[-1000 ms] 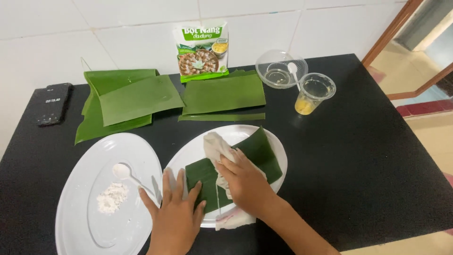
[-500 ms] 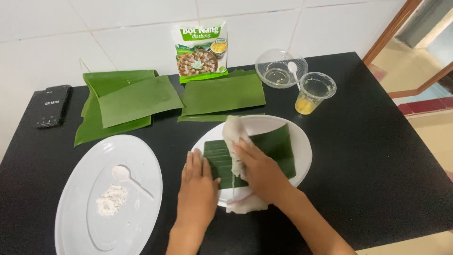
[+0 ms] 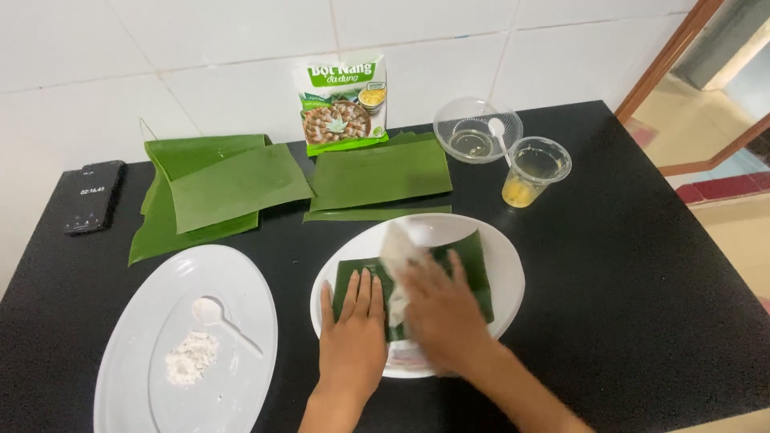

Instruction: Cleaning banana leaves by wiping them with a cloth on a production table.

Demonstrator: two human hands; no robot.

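A green banana leaf piece lies on a round white plate near the front middle of the black table. My left hand lies flat on the leaf's left part, fingers together and pointing away. My right hand is blurred and presses a crumpled white tissue onto the middle of the leaf.
An oval white plate with white powder and a plastic spoon is at the front left. Banana leaf stacks, a green-and-white food packet, a clear bowl, a cup with yellow liquid and a phone lie behind.
The view has shifted, so plate and hands sit further right in frame. My right hand has slid the tissue along the leaf; my left hand stays flat on its left part.
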